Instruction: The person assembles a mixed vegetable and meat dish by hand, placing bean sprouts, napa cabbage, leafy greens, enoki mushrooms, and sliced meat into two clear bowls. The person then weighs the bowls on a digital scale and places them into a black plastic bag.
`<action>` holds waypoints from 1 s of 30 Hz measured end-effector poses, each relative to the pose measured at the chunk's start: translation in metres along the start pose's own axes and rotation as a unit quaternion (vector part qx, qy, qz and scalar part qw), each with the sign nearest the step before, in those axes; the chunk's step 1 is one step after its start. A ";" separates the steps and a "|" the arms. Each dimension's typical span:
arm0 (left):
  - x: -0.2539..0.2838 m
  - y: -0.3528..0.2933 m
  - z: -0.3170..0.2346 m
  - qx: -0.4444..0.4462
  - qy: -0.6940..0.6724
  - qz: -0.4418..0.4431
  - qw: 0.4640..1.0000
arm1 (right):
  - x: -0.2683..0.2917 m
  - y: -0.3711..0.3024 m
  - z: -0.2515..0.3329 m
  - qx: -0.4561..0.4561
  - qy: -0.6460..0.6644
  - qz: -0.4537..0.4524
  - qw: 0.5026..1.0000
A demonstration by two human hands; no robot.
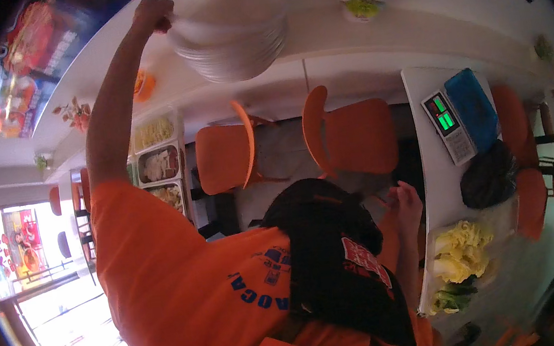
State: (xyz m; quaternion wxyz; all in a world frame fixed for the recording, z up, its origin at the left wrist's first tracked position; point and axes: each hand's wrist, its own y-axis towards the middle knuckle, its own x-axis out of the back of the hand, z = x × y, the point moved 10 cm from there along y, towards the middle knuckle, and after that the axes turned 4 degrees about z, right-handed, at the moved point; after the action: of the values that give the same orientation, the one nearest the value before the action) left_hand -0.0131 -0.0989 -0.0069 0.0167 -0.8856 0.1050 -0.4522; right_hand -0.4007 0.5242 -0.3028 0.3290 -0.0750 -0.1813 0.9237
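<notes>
High up at the left, my left hand [154, 15] is closed at the edge of a white plate, at the left rim of a tall stack of white plates [230, 46]. The stack rests on a pale ledge. Its upper part is blurred, and my fingertips are partly hidden against the rim. My right hand [405, 201] hangs beside the edge of the white table on the right. Its fingers are loosely bent and a little apart, with nothing seen in them. A black apron [325, 242] covers the front of my orange shirt.
Orange chairs [359, 137] stand ahead. Food trays [159, 164] line the left counter. On the right table [440, 213] are a digital scale [449, 129], a blue tray [472, 110], a black bag [489, 176] and leafy cabbage [462, 251]. A flower pot [360, 9] stands on the ledge.
</notes>
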 end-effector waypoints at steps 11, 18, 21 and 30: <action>-0.116 -0.128 -0.091 -0.231 -0.188 0.113 0.948 | -0.081 0.020 0.169 0.208 0.146 0.124 0.959; -0.355 -0.256 -0.106 -0.211 -0.273 0.440 0.829 | 0.007 -0.056 0.149 0.161 0.011 -0.140 0.977; -0.407 -0.292 -0.120 -0.202 -0.194 0.467 0.839 | 0.042 -0.093 0.090 0.039 0.183 -0.242 0.952; -0.501 -0.399 -0.186 -0.129 -0.132 0.653 0.735 | 0.152 -0.144 0.035 0.058 0.165 -0.258 0.950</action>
State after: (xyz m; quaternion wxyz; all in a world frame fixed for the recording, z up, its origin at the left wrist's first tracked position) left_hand -0.3796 0.4044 -0.2468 0.2067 -0.6442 0.7113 -0.1906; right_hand -0.4433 0.7145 -0.2183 0.5853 -0.1580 -0.0839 0.7908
